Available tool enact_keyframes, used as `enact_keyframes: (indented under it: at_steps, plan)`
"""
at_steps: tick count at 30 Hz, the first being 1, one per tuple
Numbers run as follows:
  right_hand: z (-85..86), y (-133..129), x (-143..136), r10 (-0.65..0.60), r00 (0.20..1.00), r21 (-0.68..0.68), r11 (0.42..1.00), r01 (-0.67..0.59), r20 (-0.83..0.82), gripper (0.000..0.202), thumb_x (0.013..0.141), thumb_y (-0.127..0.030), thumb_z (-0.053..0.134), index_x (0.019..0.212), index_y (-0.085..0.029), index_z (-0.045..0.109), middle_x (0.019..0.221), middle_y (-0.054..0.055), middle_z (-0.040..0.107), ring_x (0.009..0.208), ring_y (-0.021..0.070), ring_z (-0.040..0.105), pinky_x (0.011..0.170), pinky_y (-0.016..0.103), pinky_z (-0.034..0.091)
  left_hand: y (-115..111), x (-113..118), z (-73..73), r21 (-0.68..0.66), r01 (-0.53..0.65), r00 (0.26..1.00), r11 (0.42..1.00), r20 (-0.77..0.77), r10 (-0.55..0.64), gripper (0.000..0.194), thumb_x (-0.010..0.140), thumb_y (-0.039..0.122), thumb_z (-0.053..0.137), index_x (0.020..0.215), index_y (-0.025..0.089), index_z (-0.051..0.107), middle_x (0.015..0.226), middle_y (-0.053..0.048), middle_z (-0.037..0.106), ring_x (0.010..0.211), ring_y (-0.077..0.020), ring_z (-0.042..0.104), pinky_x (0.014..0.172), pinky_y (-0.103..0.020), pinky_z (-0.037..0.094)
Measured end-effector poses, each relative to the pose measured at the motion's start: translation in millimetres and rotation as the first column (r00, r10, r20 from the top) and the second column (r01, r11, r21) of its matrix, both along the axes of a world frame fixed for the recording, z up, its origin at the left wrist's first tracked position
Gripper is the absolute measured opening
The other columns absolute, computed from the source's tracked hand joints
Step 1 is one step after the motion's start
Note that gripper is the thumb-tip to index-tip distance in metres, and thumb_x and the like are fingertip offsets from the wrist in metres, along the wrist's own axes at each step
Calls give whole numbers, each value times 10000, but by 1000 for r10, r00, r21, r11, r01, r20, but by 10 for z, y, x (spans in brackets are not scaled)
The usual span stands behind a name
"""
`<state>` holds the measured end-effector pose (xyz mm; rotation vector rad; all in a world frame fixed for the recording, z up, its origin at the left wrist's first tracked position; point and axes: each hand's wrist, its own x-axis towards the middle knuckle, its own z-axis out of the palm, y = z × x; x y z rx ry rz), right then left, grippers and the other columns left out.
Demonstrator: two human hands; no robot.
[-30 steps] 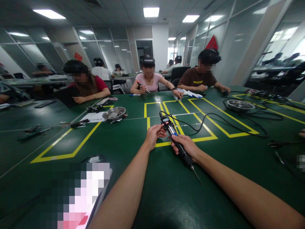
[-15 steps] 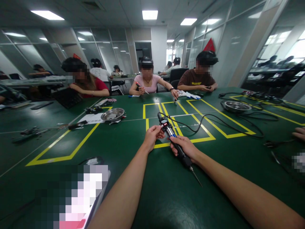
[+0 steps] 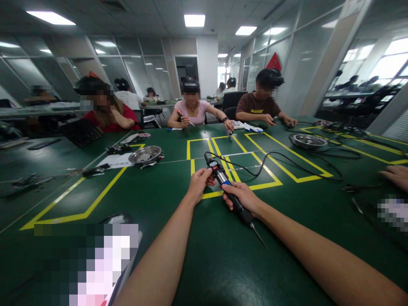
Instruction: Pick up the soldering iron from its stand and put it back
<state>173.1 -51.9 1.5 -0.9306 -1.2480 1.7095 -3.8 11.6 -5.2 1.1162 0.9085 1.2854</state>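
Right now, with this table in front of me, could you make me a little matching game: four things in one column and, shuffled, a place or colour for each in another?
Things:
1. Left hand
2. Right hand
3. Tape lines
4. Thin metal shaft

Places and colours:
A. Yellow, on the green table
B. At the far end of the handheld tool
C. Sticking out of the tool's end nearest the camera
D. Wrapped around the tool's dark body

Right pairs: 1-B, 2-D, 3-A, 4-C
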Motion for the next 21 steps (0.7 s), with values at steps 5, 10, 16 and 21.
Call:
enact_keyframes:
  at_steps: [5,10,16,21]
  plan:
    - [53,-74,63,-13,1000,-15,1000,12,-19,335,784,-460,681,799,-143,575,598,5,600,424,90,505,411,221,445,15,44,-22,52,2,998,999,-66,2,385,771,520,650,808,144,579,678,-55,646,579,-148,632,515,-234,484]
    - [90,-16,608,-123,965,16,992,123,230,328,767,-446,703,850,-153,581,680,26,625,467,101,530,429,232,464,62,53,-69,45,-90,993,995,-74,93,351,778,454,666,888,134,574,833,-77,649,646,-150,659,546,-250,525]
    - [353,559,1908,-368,249,342,929,141,896,335,737,-446,724,672,-138,609,627,106,620,623,215,624,577,307,457,46,36,-84,119,-97,980,988,-164,116,288,719,256,714,942,131,580,794,-37,626,612,-131,647,567,-245,524]
    - [585,949,2670,-500,15,494,859,137,866,246,762,-270,711,621,-138,558,813,216,630,991,363,592,812,487,426,55,35,-83,130,-56,981,990,-175,78,284,729,256,698,953,125,584,768,-34,633,622,-132,645,575,-246,520]
